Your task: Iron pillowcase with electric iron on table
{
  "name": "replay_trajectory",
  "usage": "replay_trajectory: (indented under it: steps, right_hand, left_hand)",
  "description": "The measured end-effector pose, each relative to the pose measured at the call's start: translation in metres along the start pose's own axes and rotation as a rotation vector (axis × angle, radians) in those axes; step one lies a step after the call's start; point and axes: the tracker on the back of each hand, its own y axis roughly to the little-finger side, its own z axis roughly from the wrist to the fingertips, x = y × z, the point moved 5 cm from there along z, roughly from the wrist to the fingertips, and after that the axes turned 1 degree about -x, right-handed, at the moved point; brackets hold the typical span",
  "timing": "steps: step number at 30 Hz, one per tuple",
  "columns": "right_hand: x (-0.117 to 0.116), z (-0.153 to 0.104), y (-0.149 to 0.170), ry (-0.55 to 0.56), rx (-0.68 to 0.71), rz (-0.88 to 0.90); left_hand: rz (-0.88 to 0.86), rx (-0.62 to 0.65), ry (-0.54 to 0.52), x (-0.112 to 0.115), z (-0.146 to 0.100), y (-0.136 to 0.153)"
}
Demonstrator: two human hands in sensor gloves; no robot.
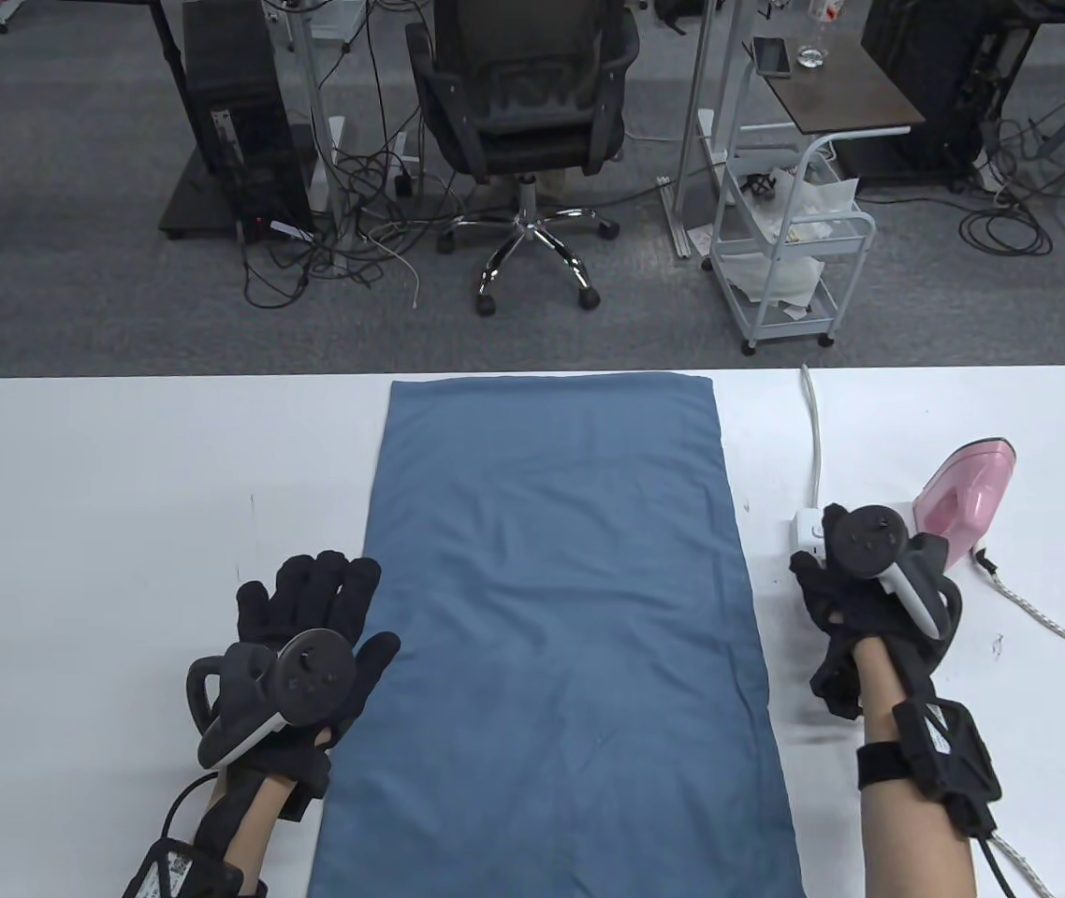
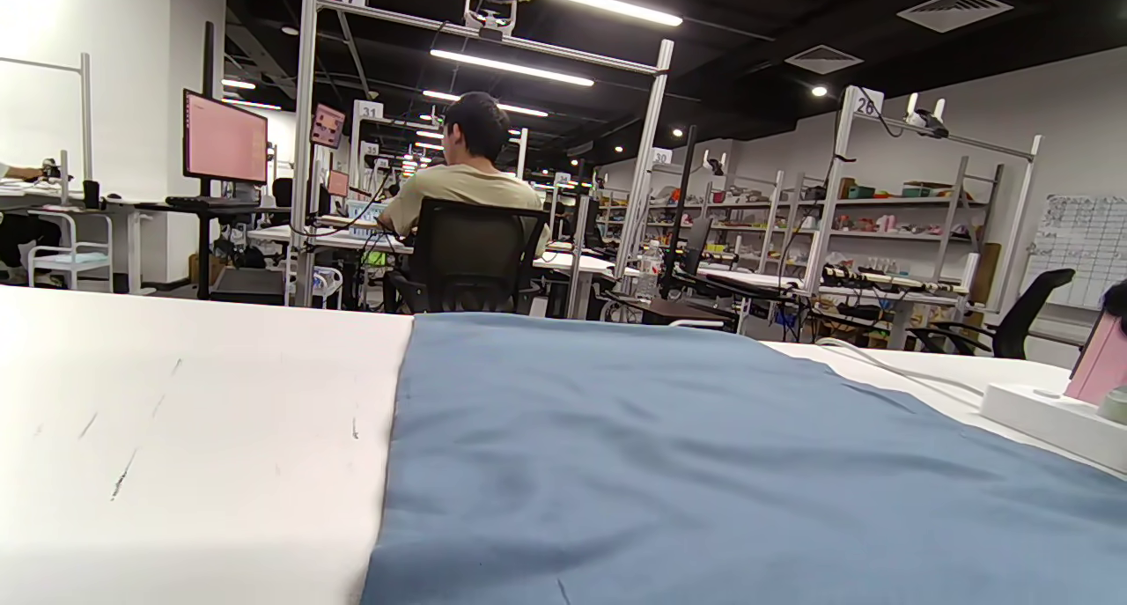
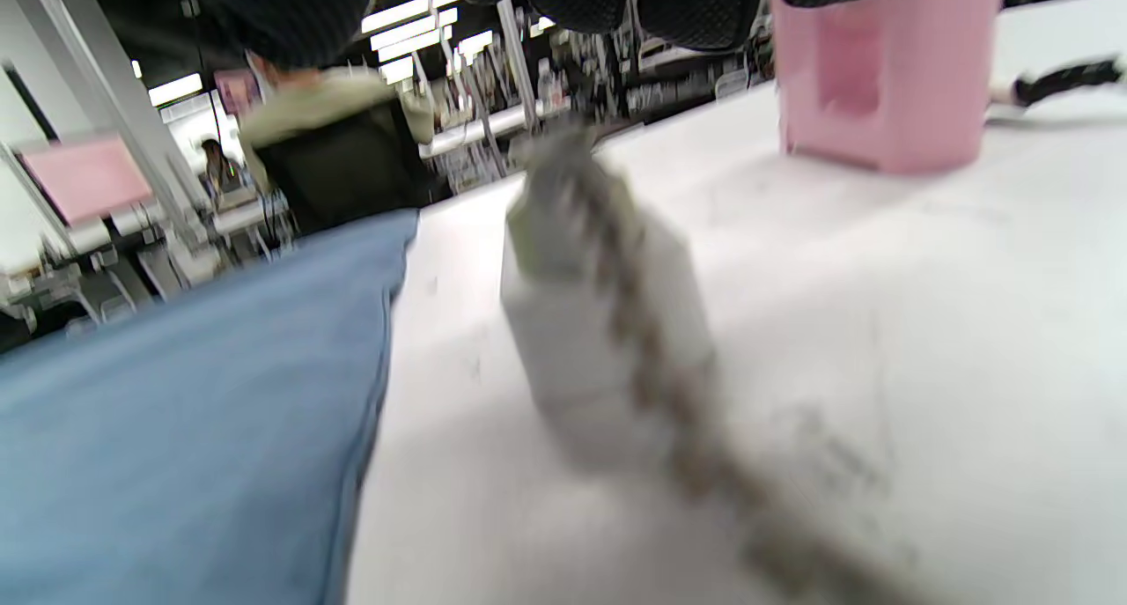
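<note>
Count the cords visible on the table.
2: a white cord running from the far edge to the power strip, and a braided cord trailing right from the iron.

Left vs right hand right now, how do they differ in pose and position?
The left hand lies flat with fingers spread, its thumb side resting on the edge of the blue fabric pillowcase; the right hand has fingers curled, off the pillowcase on the bare white table. The left hand is far from the pink electric iron; the right hand sits beside it, at the white power strip. Both wear black sensor gloves with trackers.
</note>
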Motion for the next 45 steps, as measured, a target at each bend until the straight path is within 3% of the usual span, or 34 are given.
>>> replay_trajectory:
  steps: [4,7,11,16,32,37,45]
  right_hand:
    - [0.047,-0.017,0.034,0.219,-0.07,0.133]
    - [0.061,-0.019,0.065,0.29,-0.188,0.198]
    - [0.057,-0.009,0.107,0.27,-0.34,0.281]
    - [0.038,0.01,0.135,0.235,-0.46,0.435]
    - [-0.007,0.05,0.151,0.193,-0.559,0.609]
    - [-0.005,0.049,0.153,0.247,-0.577,0.594]
    - [0.019,0.045,0.137,0.34,-0.429,0.606]
  left_hand:
    - [0.006,0.006,0.003,0.001,0.0,-0.002]
    - [0.006,0.002,0.007,0.002,0.001,-0.001]
    - [0.018,-0.007,0.019,0.006,0.003,0.001]
    - [0.034,-0.016,0.028,0.009,0.005,0.001]
    - [0.053,-0.063,0.033,0.011,0.007,0.014]
    - [0.053,-0.066,0.03,0.01,0.006,0.015]
    - [0.045,-0.058,0.026,0.011,0.007,0.016]
